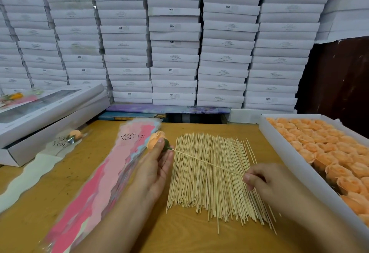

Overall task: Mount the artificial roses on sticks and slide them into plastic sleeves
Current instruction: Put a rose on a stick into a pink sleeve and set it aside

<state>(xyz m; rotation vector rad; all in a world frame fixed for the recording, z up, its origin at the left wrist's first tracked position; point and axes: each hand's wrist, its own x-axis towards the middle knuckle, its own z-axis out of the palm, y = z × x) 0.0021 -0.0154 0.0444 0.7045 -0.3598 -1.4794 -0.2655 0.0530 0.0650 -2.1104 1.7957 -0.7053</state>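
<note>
The left hand (pixel 154 164) holds an orange artificial rose (pixel 156 140) at its green base, fingers curled round it above the desk (pixel 199 238), just right of the stack of pink plastic sleeves (pixel 111 172) printed "LOVE YOU". The right hand (pixel 265 180) pinches the near-right end of a single stick (pixel 207 163) between thumb and fingertips; its grip is closed tight on that end, the remaining fingers tucked in. The stick's long axis runs on a slant, from the right hand up and leftward to the rose's base, where its far tip meets the green calyx. Whether the tip is already seated inside cannot be told. It passes above the spread pile of sticks (pixel 211 176) lying lengthwise near to far in the middle of the desk. The coming move seems to turn on this line: the rose lies to the far left of the right hand, straight along the stick, so a push along that axis would drive it home while the left hand braces the flower. The sleeves lie nearer the left hand, their open ends toward the far side. A tray of loose roses (pixel 327 153) sits at the right, and one sleeved rose (pixel 74 136) lies far left by the white boxes (pixel 50 111).
</note>
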